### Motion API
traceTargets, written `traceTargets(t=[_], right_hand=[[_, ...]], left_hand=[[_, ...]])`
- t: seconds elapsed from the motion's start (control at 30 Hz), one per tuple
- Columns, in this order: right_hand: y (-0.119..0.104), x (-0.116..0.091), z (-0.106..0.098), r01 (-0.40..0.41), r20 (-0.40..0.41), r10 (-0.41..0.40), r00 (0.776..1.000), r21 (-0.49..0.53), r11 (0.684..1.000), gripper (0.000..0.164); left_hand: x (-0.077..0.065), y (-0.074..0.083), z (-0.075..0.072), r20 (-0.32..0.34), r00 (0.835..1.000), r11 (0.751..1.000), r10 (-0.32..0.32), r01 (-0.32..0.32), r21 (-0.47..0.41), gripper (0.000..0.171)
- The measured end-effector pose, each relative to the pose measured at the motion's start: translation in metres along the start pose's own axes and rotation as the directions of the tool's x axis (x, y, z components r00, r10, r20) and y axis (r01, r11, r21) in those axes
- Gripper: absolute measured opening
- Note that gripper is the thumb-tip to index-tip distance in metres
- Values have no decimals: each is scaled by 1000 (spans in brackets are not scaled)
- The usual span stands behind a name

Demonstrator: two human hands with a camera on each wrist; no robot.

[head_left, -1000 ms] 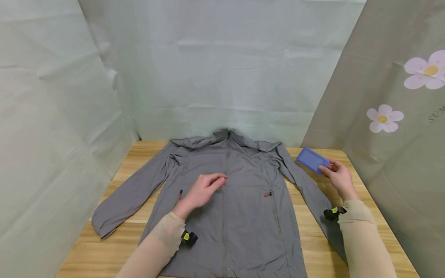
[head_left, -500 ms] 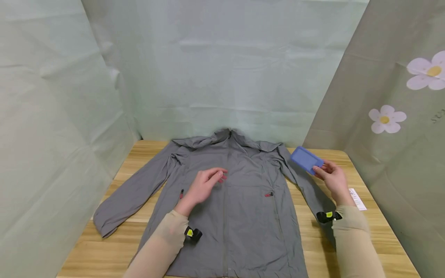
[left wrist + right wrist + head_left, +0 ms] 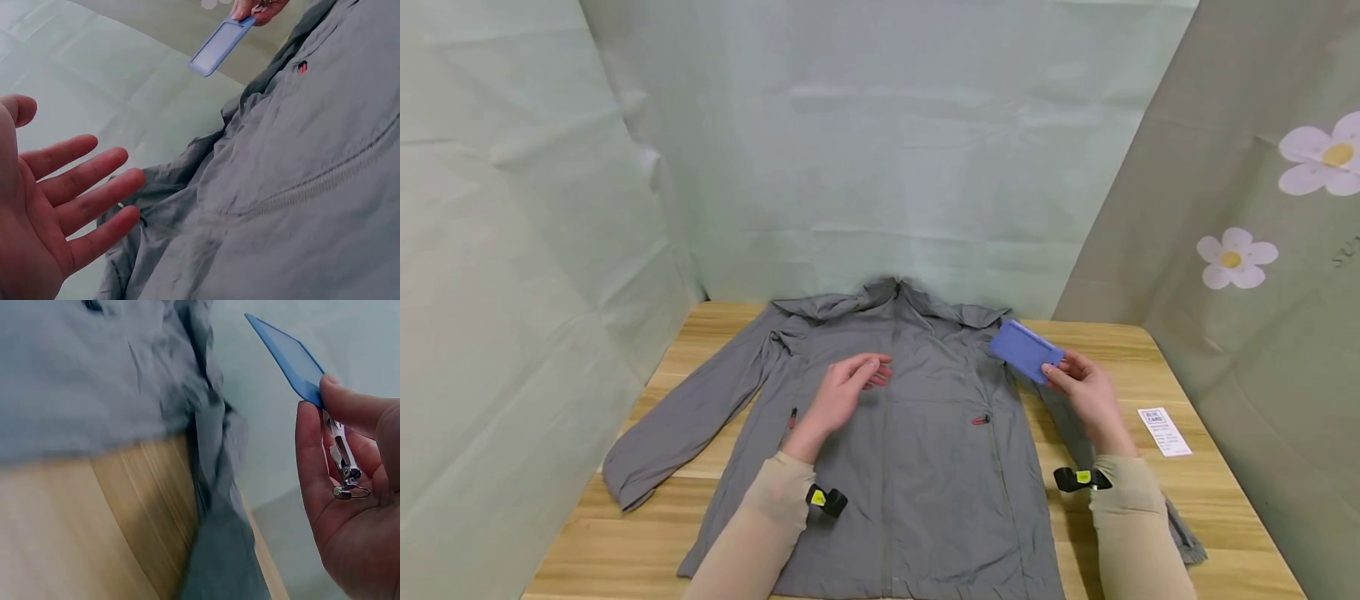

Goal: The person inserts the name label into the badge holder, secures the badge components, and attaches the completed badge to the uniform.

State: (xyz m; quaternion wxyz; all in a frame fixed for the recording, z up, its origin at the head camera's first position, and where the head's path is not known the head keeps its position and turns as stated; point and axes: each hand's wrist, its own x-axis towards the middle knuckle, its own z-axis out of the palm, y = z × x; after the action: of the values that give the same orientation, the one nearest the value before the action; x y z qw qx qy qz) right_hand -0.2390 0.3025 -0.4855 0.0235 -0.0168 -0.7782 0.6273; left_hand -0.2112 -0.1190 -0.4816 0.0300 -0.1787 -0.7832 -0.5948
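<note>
My right hand (image 3: 1086, 396) pinches a blue badge holder (image 3: 1025, 352) by one end, between thumb and fingers. In the right wrist view a metal clip (image 3: 342, 459) hangs from the badge holder into my palm. The holder is raised over the right shoulder and sleeve of a grey zip jacket (image 3: 955, 492), which lies spread front up on the table. Over the jacket's middle is my left hand (image 3: 842, 396), holding nothing. Its fingers (image 3: 94, 209) are spread and relaxed in the left wrist view.
A white printed card (image 3: 1164, 432) lies on the wooden table (image 3: 1217, 500) to the right of the jacket. Pale cloth walls (image 3: 880, 150) stand behind and at both sides. Red-tabbed pocket zips (image 3: 981, 420) mark the jacket's front.
My right hand has carried the badge holder leftward, from beside the right sleeve to over the jacket's shoulder. The white card has come into sight. My left hand has shifted up slightly.
</note>
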Motion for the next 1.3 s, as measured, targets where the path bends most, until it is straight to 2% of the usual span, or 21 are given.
traceTargets(t=[0.27, 0.63, 0.9, 1.07, 1.17, 1.3], right_hand=[[-16, -12, 32, -2, 88, -5, 996, 79, 997, 52], [-30, -16, 67, 44, 224, -63, 973, 88, 995, 47], [-38, -23, 88, 32, 313, -58, 948, 89, 996, 47], [-38, -27, 100, 37, 363, -63, 930, 78, 996, 48], [-38, -30, 104, 36, 380, -60, 923, 72, 997, 48], [-40, -31, 107, 31, 384, -52, 922, 61, 998, 48]], left_hand=[[5, 8, 13, -18, 997, 997, -73, 72, -31, 38], [12, 10, 24, -9, 993, 971, -118, 114, -210, 38], [15, 6, 33, 28, 985, 941, -169, 170, -294, 42], [15, 5, 38, 64, 973, 901, -223, 231, -368, 45], [15, 5, 37, 64, 968, 884, -244, 249, -395, 45], [14, 5, 35, 36, 966, 882, -255, 248, -400, 43]])
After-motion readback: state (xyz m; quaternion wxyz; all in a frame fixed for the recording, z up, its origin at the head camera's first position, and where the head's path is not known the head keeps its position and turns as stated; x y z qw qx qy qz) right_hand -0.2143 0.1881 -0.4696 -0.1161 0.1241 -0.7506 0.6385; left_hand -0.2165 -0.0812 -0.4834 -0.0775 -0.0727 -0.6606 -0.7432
